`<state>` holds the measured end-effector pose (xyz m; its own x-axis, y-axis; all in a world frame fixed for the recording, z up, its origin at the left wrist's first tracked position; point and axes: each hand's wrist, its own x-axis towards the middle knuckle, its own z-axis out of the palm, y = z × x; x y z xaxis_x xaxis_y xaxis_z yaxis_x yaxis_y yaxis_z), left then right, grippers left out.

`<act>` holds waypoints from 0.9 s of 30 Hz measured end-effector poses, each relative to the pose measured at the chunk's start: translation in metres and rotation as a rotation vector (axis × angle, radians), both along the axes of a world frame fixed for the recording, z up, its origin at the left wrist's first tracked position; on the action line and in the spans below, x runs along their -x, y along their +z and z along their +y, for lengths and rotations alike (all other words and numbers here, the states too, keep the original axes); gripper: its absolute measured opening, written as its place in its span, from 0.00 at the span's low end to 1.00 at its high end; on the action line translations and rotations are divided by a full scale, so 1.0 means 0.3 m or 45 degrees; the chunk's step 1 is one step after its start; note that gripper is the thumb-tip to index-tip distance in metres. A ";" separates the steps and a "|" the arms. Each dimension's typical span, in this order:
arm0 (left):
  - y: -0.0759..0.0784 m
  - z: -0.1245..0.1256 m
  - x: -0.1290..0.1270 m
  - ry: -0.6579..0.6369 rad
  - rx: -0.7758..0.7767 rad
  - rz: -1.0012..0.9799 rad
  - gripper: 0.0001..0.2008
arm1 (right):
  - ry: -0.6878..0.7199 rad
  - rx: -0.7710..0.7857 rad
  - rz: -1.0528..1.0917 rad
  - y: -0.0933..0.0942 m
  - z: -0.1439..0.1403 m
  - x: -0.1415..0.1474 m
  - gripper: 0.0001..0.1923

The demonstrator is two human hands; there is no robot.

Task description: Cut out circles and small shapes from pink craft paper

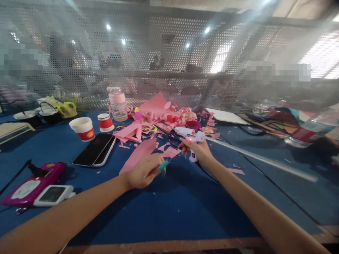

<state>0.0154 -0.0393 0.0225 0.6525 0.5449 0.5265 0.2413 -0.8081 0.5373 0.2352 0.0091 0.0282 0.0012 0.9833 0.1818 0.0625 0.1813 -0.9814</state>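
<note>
Blue table [185, 208] is strewn with pink paper scraps [159, 120]. Left hand [143, 171], arm stretched forward, is closed around a teal tool [163, 165]; right hand [197, 150], just beyond, is wrapped around a white glue gun [189, 134].

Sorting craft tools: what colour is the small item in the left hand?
Teal small item, in left hand; head view.

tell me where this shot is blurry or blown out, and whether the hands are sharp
Head view: the mesh screen behind is hazy with glare streaking from the top right; bright lights blow out there; edges bend with wide-angle distortion; left hand and right hand on the glue gun are slightly motion-soft.
</note>
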 end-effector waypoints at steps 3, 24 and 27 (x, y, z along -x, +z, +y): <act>0.003 -0.001 -0.003 0.167 -0.262 0.042 0.12 | -0.016 0.115 0.109 0.001 0.004 -0.003 0.12; -0.056 0.089 -0.017 0.680 -0.159 0.306 0.08 | 0.098 0.222 0.193 0.023 -0.014 -0.003 0.09; -0.051 0.102 -0.006 0.741 -0.085 0.215 0.08 | 0.113 0.183 0.183 0.023 -0.018 -0.005 0.11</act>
<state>0.0171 -0.0089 0.0070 0.3352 0.8066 0.4868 0.7308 -0.5487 0.4060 0.2366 0.0036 0.0350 -0.0711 0.9965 0.0440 -0.0900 0.0375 -0.9952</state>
